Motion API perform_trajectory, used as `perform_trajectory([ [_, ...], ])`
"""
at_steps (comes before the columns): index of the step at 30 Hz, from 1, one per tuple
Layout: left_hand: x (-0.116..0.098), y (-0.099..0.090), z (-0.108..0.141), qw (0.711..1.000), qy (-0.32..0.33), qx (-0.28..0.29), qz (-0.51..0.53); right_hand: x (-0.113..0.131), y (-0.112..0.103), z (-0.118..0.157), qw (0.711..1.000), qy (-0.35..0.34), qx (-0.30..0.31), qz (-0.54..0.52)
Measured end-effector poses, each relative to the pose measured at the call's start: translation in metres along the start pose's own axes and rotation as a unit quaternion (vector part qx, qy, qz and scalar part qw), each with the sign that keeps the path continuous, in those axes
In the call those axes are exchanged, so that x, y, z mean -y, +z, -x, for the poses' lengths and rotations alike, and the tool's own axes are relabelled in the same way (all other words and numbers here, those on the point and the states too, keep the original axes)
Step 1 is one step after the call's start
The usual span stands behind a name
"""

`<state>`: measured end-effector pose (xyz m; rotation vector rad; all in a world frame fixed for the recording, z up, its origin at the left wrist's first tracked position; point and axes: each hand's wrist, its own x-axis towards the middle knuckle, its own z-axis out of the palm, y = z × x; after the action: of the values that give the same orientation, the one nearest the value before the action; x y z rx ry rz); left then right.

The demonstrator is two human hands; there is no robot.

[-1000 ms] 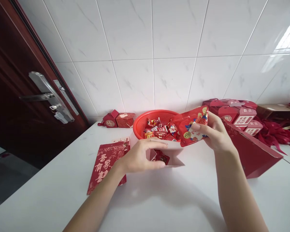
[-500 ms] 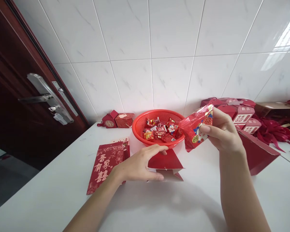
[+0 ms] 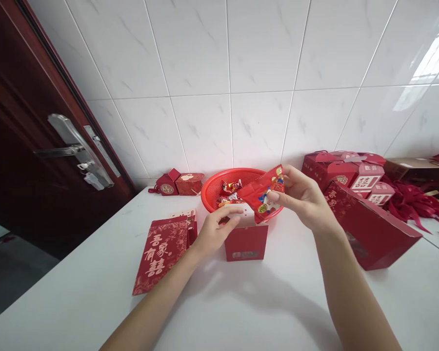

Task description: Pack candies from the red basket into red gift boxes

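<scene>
1. Right hand (image 3: 303, 200): thumb and fingers closed on a red packet (image 3: 259, 199), held over the open box (image 3: 246, 243).
2. Left hand (image 3: 212, 233): fingers partly curled at the box's left rim; cannot tell whether they grip it.
3. The box stands upright on the bench (image 3: 278, 317), before the basket (image 3: 209, 191).

Keys (image 3: 92, 180) hang on a door (image 3: 18, 92) beside white tiles (image 3: 263, 46).

Packet (image 3: 259, 194) in right grip (image 3: 304, 199), open box (image 3: 246, 240)
</scene>
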<state>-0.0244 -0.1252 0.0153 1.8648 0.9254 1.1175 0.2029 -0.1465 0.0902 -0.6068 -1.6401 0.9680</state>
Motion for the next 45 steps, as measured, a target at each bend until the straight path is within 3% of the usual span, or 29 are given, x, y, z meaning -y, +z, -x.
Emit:
perform_trajectory([
  [4,0.005,0.000,-0.005,0.993,-0.086,0.010,0.081,-0.014,0.015,-0.007,0.999,-0.007,-0.019,0.039],
  [10,0.002,-0.004,-0.006,0.984,-0.085,0.062,0.145,-0.026,0.022,-0.008,0.977,0.009,0.051,0.206],
  [16,-0.001,-0.010,-0.006,0.983,-0.090,0.092,0.132,-0.015,0.015,-0.005,0.933,0.067,0.147,0.321],
  [25,0.000,-0.011,-0.008,0.983,-0.083,0.094,0.132,-0.009,0.019,-0.004,0.906,0.090,0.220,0.350],
  [29,0.004,-0.013,-0.008,0.980,-0.076,0.103,0.150,-0.010,0.019,-0.005,0.916,0.070,0.237,0.315],
  [33,0.010,-0.015,-0.008,0.980,-0.065,0.112,0.149,-0.005,0.013,-0.002,0.929,0.055,0.200,0.306],
  [36,0.011,-0.016,-0.008,0.983,-0.069,0.114,0.124,-0.006,0.018,0.000,0.905,0.048,0.245,0.344],
  [40,0.007,-0.017,-0.008,0.986,-0.068,0.113,0.103,-0.014,0.030,0.000,0.865,0.108,0.323,0.369],
  [45,0.003,-0.016,-0.007,0.988,-0.073,0.096,0.101,-0.013,0.036,-0.006,0.864,0.120,0.327,0.363],
])
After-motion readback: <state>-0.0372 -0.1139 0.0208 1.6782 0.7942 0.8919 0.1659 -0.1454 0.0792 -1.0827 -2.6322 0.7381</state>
